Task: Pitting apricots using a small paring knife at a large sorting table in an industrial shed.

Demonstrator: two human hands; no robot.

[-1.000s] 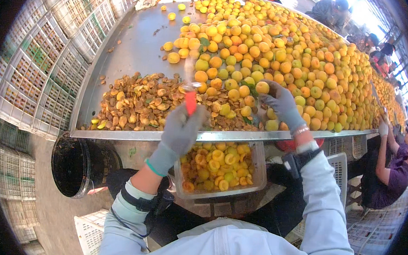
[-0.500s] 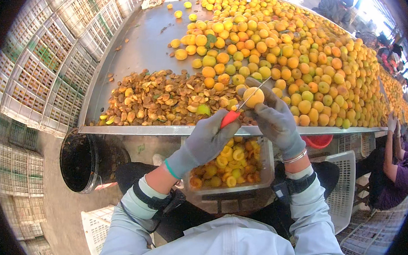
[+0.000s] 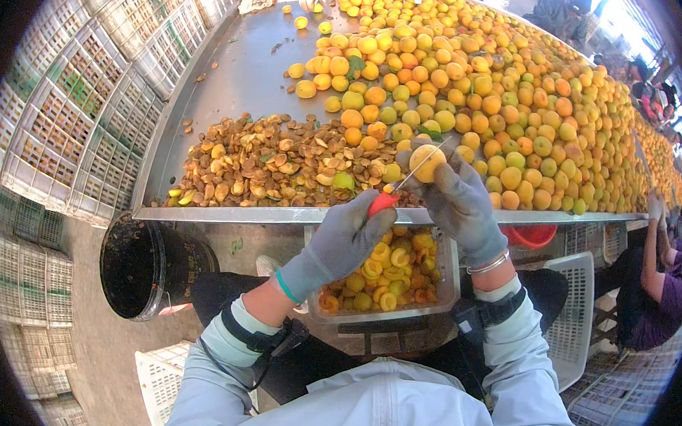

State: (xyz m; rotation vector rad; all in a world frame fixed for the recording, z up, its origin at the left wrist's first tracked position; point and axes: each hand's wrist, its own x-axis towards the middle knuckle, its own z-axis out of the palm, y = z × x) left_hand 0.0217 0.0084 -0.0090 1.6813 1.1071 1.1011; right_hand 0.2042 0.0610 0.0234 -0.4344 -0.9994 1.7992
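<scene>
My left hand (image 3: 339, 240), in a grey glove, is closed round the red handle of a small knife (image 3: 384, 202). Its thin blade lies across a yellow-orange apricot (image 3: 427, 165), which the fingers of my gloved right hand (image 3: 467, 213) grip just above the table's front edge. Whether the blade is in the flesh or only against it, I cannot tell. Below my hands, a pale plastic tub (image 3: 451, 294) holds cut apricot halves. Brown pits and scraps (image 3: 274, 162) are heaped left of the held fruit; whole apricots (image 3: 511, 106) cover the table beyond and to the right.
The metal table (image 3: 240, 70) has a raised rim. A black bucket (image 3: 185, 266) stands on the floor at left, near stacked white crates (image 3: 75, 95). A red basin (image 3: 533, 236) and a white crate (image 3: 575, 317) are at right, near a person in purple (image 3: 667, 303).
The apricot has turned slightly in my right fingers, and the knife has shifted a little with it. Another person's hand has appeared at the table's far left edge.
</scene>
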